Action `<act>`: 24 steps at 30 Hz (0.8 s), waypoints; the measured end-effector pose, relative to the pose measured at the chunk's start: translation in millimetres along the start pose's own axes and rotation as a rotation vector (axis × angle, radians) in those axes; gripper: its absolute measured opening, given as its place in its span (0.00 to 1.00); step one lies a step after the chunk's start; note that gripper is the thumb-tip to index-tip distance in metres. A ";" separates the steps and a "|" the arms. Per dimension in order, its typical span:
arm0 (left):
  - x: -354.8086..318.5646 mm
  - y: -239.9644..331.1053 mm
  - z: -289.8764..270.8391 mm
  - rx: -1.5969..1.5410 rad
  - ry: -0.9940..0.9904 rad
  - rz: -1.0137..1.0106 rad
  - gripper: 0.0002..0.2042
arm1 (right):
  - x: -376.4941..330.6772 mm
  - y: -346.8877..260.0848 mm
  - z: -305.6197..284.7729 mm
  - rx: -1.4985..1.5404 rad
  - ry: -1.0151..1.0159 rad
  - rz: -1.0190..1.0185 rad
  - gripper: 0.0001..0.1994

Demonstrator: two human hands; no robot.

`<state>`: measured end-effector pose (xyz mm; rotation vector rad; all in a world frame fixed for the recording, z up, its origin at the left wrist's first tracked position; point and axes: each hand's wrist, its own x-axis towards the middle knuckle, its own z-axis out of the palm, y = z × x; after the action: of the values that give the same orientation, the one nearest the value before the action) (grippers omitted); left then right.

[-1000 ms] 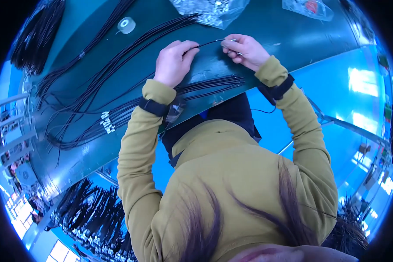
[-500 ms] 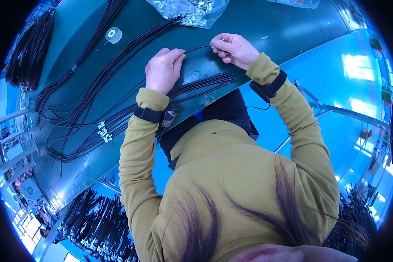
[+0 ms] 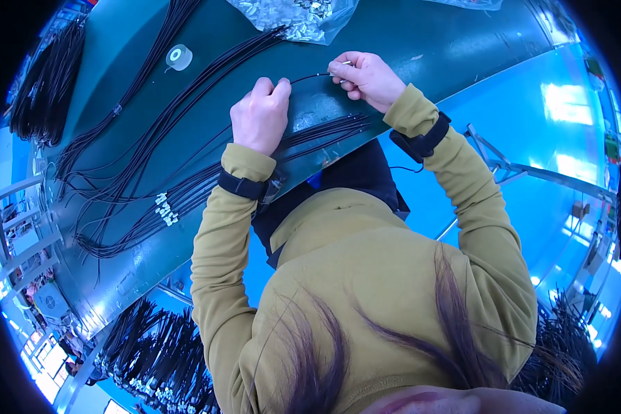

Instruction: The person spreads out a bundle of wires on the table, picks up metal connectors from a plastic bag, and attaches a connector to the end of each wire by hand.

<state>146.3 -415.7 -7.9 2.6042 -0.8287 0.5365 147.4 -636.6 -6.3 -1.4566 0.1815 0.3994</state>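
At upper centre, the left hand [image 3: 261, 116] has rolled slightly; its fingers still pinch the black cable [image 3: 310, 76], the right hand [image 3: 367, 79] pinches its end.

From my remote seat I see a bare left hand [image 3: 260, 115] gripping a thin black cable [image 3: 310, 77], which runs to the bare right hand [image 3: 366, 77]. The right fingertips pinch a small silvery piece [image 3: 346, 63], too small to make out. On the dark green table [image 3: 462, 58], a clear plastic bag of shiny parts [image 3: 302, 19] lies beyond both hands, and small white connectors [image 3: 165, 210] sit among black cables nearer the edge.
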 end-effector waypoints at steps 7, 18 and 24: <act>3.4 8.6 -2.7 -0.126 0.015 0.065 0.07 | -6.2 -3.4 18.4 -0.073 -0.008 -0.042 0.08; 17.3 15.9 7.3 -0.575 0.056 -0.204 0.04 | -7.3 -2.8 10.0 0.568 -0.145 0.199 0.14; 18.5 14.8 10.2 -0.559 0.051 -0.177 0.03 | -3.5 7.0 2.9 0.441 -0.202 0.065 0.13</act>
<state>153.8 -440.3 -5.2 2.1106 -0.6136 0.2690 141.2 -633.8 -11.1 -0.9722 0.1431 0.5200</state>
